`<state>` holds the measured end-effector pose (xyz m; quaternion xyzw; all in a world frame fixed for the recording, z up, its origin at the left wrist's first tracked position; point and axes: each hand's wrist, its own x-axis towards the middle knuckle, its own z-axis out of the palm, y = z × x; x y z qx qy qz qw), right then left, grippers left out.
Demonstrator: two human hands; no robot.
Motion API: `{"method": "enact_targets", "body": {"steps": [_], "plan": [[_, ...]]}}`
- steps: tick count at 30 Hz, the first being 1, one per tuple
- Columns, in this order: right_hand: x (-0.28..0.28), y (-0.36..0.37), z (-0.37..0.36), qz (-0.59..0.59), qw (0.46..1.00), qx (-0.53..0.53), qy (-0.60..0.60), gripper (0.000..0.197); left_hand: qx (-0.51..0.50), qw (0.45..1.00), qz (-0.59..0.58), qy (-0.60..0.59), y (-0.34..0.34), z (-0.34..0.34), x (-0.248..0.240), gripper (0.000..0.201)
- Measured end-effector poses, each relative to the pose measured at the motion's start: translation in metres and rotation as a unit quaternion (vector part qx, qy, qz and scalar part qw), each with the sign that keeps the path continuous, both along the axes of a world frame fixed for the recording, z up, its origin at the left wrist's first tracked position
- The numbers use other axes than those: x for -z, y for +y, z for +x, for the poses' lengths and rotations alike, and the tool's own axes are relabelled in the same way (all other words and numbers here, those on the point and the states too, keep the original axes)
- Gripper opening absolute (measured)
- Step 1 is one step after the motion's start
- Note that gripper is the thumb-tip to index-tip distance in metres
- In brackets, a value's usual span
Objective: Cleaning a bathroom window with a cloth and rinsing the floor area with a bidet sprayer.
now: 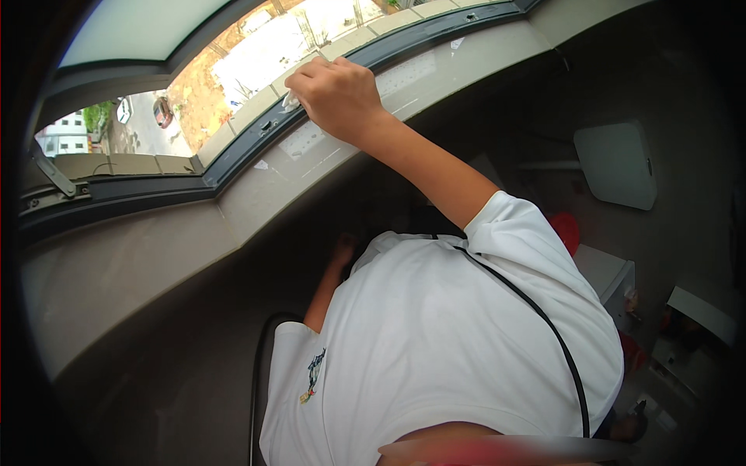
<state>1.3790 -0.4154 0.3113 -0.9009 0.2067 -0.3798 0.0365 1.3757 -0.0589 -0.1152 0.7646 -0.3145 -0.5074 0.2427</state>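
Note:
My right hand [336, 92] is closed round a crumpled white cloth or tissue [291, 101]; only a small bit of it shows below the fingers. The cloth rests against the dark grey frame [373, 56] of an open window, on the lower rail. Just inside the rail runs a pale tiled sill [272, 190] with wet-looking spots near my hand. My left hand [344, 247] hangs low beside my body, in shadow, apart from the sill. Its fingers are too dark to make out.
The opened window sash [132, 39] tilts outward at the upper left, with a metal hinge arm [56, 171] at its corner. Outside lie bare ground and parked cars far below. A black cable [536, 311] crosses my white shirt. White furniture [602, 272] stands behind at the right.

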Motion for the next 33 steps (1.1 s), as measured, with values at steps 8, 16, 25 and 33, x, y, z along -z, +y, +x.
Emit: {"method": "enact_targets", "body": {"steps": [8, 16, 25, 33], "plan": [[-0.043, -0.098, -0.071, -0.041, 0.987, 0.001, 0.157, 0.011, -0.069, 0.997, 0.015, 0.028, 0.028, -0.008, 0.022, 0.028], [-0.032, -0.105, -0.062, 0.116, 0.966, -0.111, 0.205, 0.022, -0.074, 0.996, 0.053, 0.013, 0.015, -0.018, 0.025, 0.032], [-0.060, -0.116, -0.036, 0.175, 0.908, -0.297, 0.240, 0.013, -0.083, 0.996, 0.012, 0.011, -0.063, -0.036, -0.011, 0.027], [-0.074, -0.204, -0.111, -0.009, 0.907, -0.236, 0.349, 0.012, -0.135, 0.990, 0.037, 0.027, -0.037, -0.040, 0.003, 0.028]]}}
